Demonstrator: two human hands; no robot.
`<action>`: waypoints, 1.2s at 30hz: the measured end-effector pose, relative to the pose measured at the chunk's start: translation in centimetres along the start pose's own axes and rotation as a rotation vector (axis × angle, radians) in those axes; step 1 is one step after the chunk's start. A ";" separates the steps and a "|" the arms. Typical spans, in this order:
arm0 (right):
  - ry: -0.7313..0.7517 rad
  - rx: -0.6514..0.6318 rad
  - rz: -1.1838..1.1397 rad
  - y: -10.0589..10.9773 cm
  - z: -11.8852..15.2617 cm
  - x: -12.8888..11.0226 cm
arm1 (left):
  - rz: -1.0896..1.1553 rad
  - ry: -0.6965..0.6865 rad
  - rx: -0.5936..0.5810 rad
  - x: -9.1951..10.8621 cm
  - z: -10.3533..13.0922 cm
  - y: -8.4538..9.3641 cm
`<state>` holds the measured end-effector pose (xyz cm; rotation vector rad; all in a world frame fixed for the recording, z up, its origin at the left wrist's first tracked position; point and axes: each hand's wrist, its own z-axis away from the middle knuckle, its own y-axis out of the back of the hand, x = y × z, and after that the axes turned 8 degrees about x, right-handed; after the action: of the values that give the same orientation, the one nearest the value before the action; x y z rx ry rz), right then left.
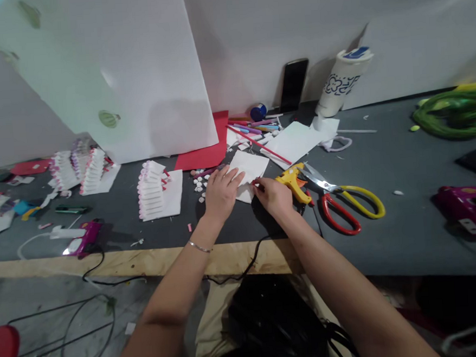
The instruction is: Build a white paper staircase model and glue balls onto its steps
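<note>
A small sheet of white paper (248, 162) lies on the dark grey table in front of me. My left hand (222, 195) rests on its left part, fingers spread. At the paper's lower right edge, my right hand (275, 196) has its fingertips pinched around a small red piece (255, 182), mostly covered by the fingers. Just right of that hand sits a yellow glue gun (292, 180). Beside it lie open scissors (326, 185) with one red and one yellow handle. Small white bits (198, 184) are scattered left of my left hand.
A stack of white clothespin-like pieces (151, 193) stands on paper to the left. Farther back are red paper (204, 157), pens (254, 127), a phone (294, 85) and a white bottle (342, 82). Green wire (453, 112) lies coiled at right. A black cable (254, 258) crosses the wooden edge.
</note>
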<state>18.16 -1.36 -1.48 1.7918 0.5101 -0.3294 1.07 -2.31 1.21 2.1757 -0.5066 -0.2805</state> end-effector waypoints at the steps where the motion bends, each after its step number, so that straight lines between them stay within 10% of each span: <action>1: -0.005 -0.010 0.010 0.1 -0.1 -0.1 | 0.005 -0.001 -0.009 -0.1 0.0 -0.1; 36: 0.141 -0.185 -0.064 2.1 0.1 0.6 | -0.110 -0.036 -0.038 -0.3 0.4 1.1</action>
<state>19.72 -1.78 -0.04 1.6288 0.6767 -0.1938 0.32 -3.08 1.84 2.1679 -0.3992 -0.3870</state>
